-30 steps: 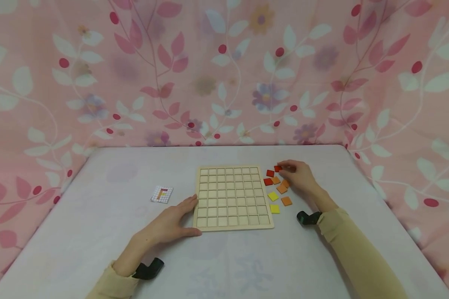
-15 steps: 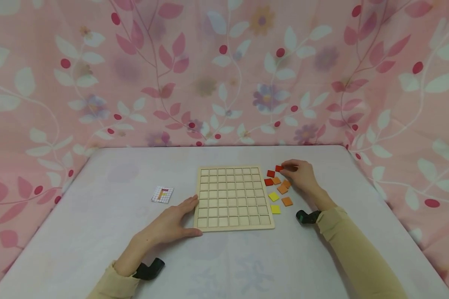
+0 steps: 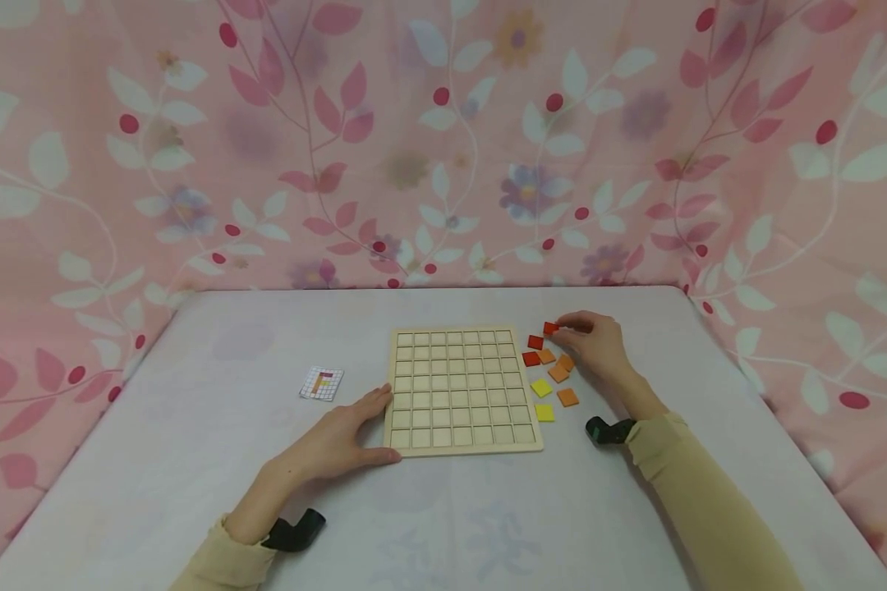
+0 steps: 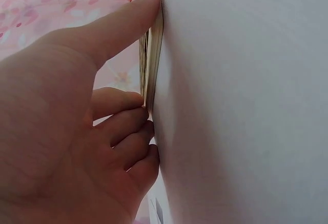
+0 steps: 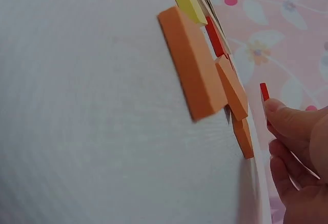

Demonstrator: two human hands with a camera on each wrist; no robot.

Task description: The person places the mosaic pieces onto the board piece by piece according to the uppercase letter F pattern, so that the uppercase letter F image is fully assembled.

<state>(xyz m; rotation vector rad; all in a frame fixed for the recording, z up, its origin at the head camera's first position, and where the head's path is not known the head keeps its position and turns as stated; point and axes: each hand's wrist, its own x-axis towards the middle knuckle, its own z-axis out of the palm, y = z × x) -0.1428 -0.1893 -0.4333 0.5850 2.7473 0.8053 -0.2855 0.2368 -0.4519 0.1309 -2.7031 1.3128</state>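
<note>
A square wooden grid board [image 3: 466,451] lies flat in the middle of the table, its cells bare. My left hand [image 3: 336,439] rests against it, thumb at the near left corner and fingertips along the left edge; the left wrist view shows the thumb [image 4: 123,24] on the board's rim. Right of the board, my right hand [image 3: 597,345] pinches a red square tile [image 3: 550,327] between thumb and fingers. In the right wrist view that red tile [image 5: 264,90] sticks out past the thumb, above the tabletop. Two more red tiles, including one [image 3: 535,342], lie nearby.
Several orange tiles [image 3: 567,397] and two yellow tiles [image 3: 544,413] lie beside the board's right edge, some orange ones overlapping. Left of the board is a small card [image 3: 321,383] printed with a coloured grid pattern. A pink floral curtain [image 3: 443,164] hangs behind the table.
The red tile in my right hand has risen slightly, moving a little away from the nearby red tile. My left hand stays at the board.
</note>
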